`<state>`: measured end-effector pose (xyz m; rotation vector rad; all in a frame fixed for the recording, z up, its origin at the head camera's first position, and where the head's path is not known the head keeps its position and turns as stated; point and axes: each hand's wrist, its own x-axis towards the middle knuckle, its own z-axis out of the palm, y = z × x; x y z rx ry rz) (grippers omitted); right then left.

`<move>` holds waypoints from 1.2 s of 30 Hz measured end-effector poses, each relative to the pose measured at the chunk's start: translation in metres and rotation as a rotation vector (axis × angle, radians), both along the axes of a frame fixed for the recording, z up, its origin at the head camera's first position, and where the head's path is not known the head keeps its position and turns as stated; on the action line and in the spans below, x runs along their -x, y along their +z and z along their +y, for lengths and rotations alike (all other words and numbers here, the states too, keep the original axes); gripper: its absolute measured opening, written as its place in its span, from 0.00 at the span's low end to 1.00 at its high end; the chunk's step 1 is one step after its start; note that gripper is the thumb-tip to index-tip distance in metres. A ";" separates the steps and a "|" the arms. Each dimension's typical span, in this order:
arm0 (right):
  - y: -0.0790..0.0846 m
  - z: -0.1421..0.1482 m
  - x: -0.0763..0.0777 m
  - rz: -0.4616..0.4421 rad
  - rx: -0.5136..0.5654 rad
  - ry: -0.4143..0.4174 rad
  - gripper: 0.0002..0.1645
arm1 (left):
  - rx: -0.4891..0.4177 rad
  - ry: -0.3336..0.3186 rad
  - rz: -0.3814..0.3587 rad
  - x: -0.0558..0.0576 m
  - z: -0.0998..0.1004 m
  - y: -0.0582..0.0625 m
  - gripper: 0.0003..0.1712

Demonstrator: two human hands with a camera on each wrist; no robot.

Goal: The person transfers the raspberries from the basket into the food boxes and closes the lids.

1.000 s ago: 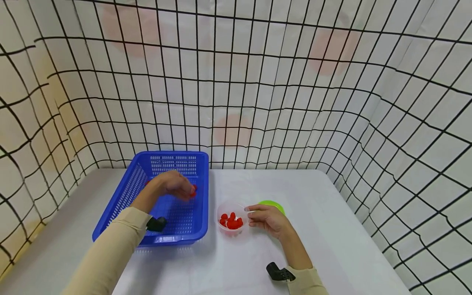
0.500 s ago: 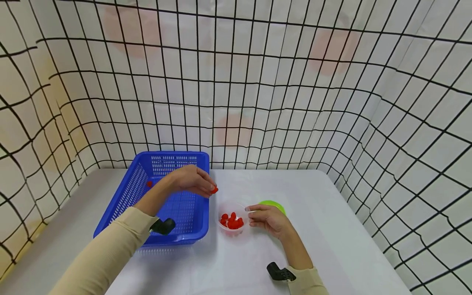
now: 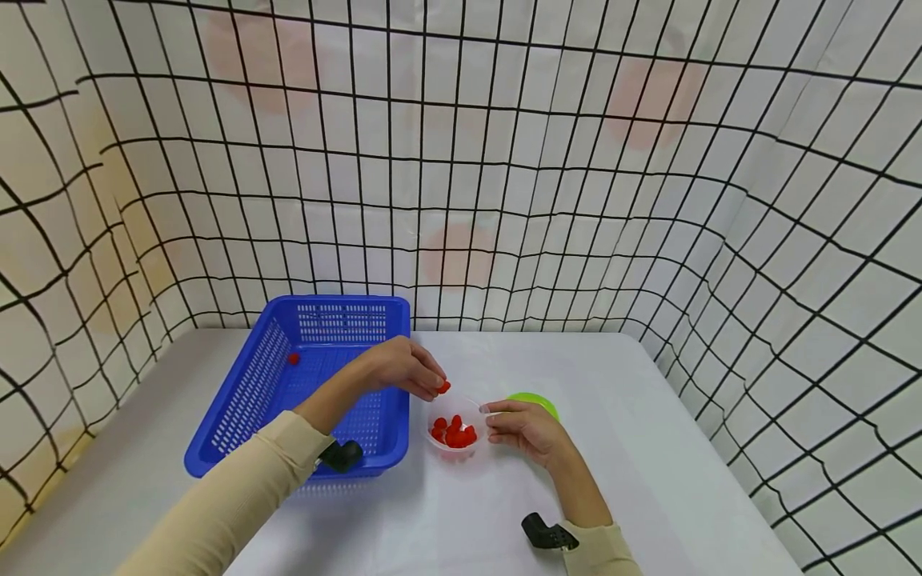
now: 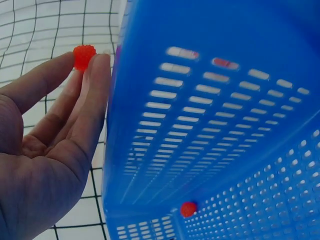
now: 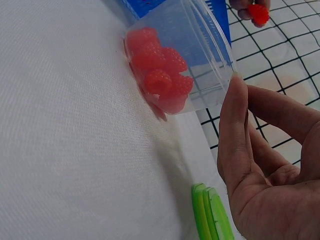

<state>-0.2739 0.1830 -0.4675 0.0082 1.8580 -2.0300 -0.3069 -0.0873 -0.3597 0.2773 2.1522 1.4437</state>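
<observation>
Raspberries (image 5: 159, 70), red and bumpy, sit heaped at the bottom of a clear round plastic tub (image 3: 455, 453) that stands on a white-covered table (image 3: 619, 416). One more raspberry (image 3: 442, 387) is pinched between the fingertips of the left hand (image 3: 405, 366), raised near the far side of the tub's rim and outside the basket wall; the hand's other fingers lie loosely together behind it. The right hand (image 3: 529, 430) has its thumb and finger brought close together on the tub's near-right rim, pinching it.

Left of the tub stands a blue slotted plastic basket (image 3: 400, 344), its tall side wall rising between its inside and the tub. A lone raspberry (image 3: 294, 358) lies on its floor by the far left side. The left forearm, in a beige sleeve (image 3: 245, 488), crosses over the basket and hides part of its floor and near rim. Behind the right hand, partly covered by it, a lime-green round lid (image 3: 535, 402) lies on the table.

Black wrist cameras stick out beside both cuffs, one (image 3: 342, 456) over the basket's near rim, the other (image 3: 549, 532) above the table. Black netting (image 3: 421, 159) surrounds the table's far side and flanks, before white sheeting with faint reddish round patches (image 3: 457, 254).
</observation>
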 end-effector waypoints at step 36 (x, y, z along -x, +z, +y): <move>-0.002 0.001 0.000 -0.002 -0.017 -0.014 0.23 | -0.157 0.431 -0.014 0.043 -0.056 -0.006 0.21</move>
